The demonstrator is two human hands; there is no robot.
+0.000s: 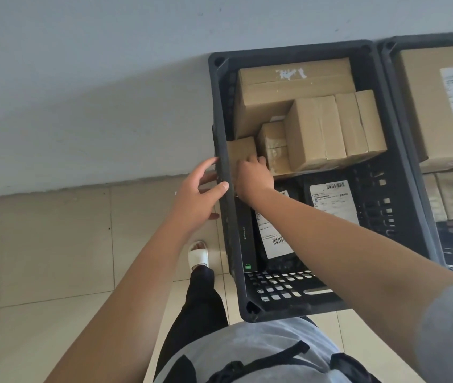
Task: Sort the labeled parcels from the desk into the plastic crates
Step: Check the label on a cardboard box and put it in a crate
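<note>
A black plastic crate (297, 299) stands on the floor against the wall, holding several brown cardboard parcels and black parcels with white labels. My right hand (253, 175) reaches inside and grips a small brown parcel (240, 149) at the crate's left wall, beside another small taped parcel (273, 145). My left hand (202, 193) holds the crate's left rim (224, 139), thumb on the inside and fingers outside. A medium parcel (327, 131) leans on a large one (289, 84) at the back. Labeled black parcels (330, 200) lie lower in the crate.
A second black crate (391, 51) sits to the right with a large labeled cardboard box (441, 100) and smaller parcels under it. A grey wall (81, 92) runs behind. Beige floor tiles (40, 258) spread left. My foot in a white slipper (199, 255) stands beside the crate.
</note>
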